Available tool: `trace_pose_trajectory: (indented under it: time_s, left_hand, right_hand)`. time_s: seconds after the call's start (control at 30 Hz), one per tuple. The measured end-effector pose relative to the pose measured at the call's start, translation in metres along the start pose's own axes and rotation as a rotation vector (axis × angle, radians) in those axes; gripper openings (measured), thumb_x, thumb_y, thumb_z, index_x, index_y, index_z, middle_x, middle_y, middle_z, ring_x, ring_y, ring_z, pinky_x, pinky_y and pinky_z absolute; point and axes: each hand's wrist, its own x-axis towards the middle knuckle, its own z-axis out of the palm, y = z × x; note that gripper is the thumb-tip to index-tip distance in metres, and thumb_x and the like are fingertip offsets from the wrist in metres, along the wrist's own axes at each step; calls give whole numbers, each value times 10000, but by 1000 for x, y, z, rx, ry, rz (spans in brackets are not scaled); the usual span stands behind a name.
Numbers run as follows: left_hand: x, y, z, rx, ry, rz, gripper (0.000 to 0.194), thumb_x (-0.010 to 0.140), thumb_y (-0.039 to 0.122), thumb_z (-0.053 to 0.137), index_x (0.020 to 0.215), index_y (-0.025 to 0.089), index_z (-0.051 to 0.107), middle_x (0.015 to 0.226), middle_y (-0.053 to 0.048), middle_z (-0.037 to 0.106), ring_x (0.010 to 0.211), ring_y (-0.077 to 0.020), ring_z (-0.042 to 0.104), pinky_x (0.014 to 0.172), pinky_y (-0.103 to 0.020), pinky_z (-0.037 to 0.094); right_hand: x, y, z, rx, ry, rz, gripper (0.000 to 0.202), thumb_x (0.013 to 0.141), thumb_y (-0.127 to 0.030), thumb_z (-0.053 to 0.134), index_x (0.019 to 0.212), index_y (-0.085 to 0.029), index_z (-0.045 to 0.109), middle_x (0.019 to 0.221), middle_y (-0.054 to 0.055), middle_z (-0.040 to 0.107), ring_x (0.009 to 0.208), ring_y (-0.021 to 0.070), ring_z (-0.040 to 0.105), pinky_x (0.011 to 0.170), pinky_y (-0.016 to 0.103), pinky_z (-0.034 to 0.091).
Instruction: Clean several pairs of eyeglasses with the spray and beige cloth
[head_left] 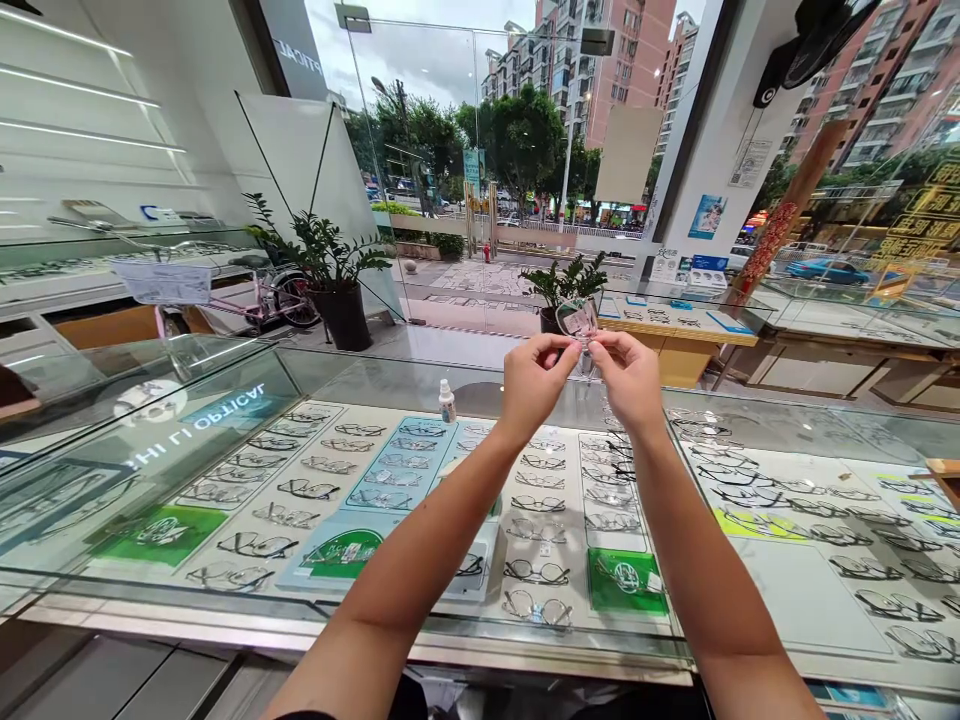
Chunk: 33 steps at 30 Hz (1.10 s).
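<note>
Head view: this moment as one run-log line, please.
left hand: pinching glasses | right hand: pinching glasses | glasses: raised above display case | bottle: upright on display case

The glass-topped table (555, 655) bears a small white bottle (447, 402), upright; thin-framed eyeglasses (537, 571) lie in rows beneath the glass.

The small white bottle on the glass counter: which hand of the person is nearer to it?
Left. The left hand is a little to the right of the white bottle in the picture; the right hand is farther right, beyond the left one.
</note>
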Motion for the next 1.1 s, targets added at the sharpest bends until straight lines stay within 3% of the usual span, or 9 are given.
trace_pose_trajectory:
  time_s: [0.07, 0.13, 0.3, 0.47, 0.53, 0.6, 0.83, 0.97, 1.1]
  left_hand:
    - [1, -1, 2, -112, -73, -94, 369, 839, 573, 827, 901, 209, 827, 599, 33, 482, 618, -134, 434, 639, -313, 390]
    - [1, -4, 5, -211, -112, -149, 361, 795, 550, 862, 894, 204, 840, 631, 12, 558, 670, -151, 502, 676, -316, 423]
    - [-9, -10, 22, -307, -164, -241, 296, 744, 458, 887, 892, 203, 852, 733, -23, 674, 768, -176, 585, 744, -325, 475]
    - [-36, -4, 49, -224, -234, -224, 297, 787, 486, 837, 874, 203, 817, 566, 56, 401, 587, -121, 356, 622, -305, 334]
    - [-46, 1, 58, -154, -284, -209, 276, 818, 478, 795, 858, 204, 789, 566, 70, 319, 574, -114, 296, 612, -299, 282]
    - [-53, 5, 65, -41, -373, -165, 240, 846, 445, 748, 842, 206, 774, 573, 63, 337, 581, -119, 304, 618, -300, 261]
    - [-62, 7, 96, 642, -829, 70, 182, 901, 329, 635, 885, 218, 779, 849, -69, 732, 749, -197, 576, 697, -324, 384]
    - [-71, -1, 120, 807, -993, 103, 145, 844, 262, 680, 895, 202, 801, 951, -113, 784, 850, -245, 663, 782, -336, 466]
    - [-82, -11, 139, 939, -1122, 109, 152, 798, 200, 686, 880, 175, 811, 934, -135, 792, 880, -275, 711, 817, -353, 499]
  right_hand:
    - [-6, -6, 3, -155, 43, -93, 198, 959, -432, 715, 953, -239, 761, 1186, 115, 803, 1149, 284, 738, 1057, 505, 570]
    - [-12, -12, 3, -296, 84, -169, 169, 978, -383, 679, 931, -241, 757, 1169, 122, 797, 1164, 297, 730, 1065, 521, 560]
    - [-34, -25, -14, -511, 102, -171, 176, 1001, -325, 615, 996, -248, 774, 1179, 132, 770, 1168, 318, 710, 1071, 537, 552]
    - [-72, -42, -52, -605, 31, -103, 250, 1028, -305, 540, 1081, -227, 772, 1188, 142, 749, 1156, 329, 693, 1057, 538, 535]
    - [-91, -51, -74, -617, -18, -75, 218, 1028, -310, 553, 1073, -245, 756, 1185, 120, 755, 1163, 318, 693, 1059, 524, 529]
    - [-112, -58, -102, -641, -63, -45, 172, 1024, -318, 575, 1047, -255, 733, 1168, 102, 757, 1150, 308, 692, 1037, 510, 530]
    - [-196, -77, -233, -869, -119, 169, 145, 969, -338, 618, 1040, -256, 714, 921, 43, 707, 858, 270, 670, 817, 445, 525]
    - [-248, -89, -298, -977, -119, 348, 239, 994, -351, 562, 1151, -258, 716, 990, 62, 712, 897, 270, 671, 800, 427, 519]
    - [-299, -101, -343, -1005, -118, 533, 289, 1028, -443, 538, 1172, -259, 709, 1072, 80, 733, 953, 275, 679, 818, 420, 523]
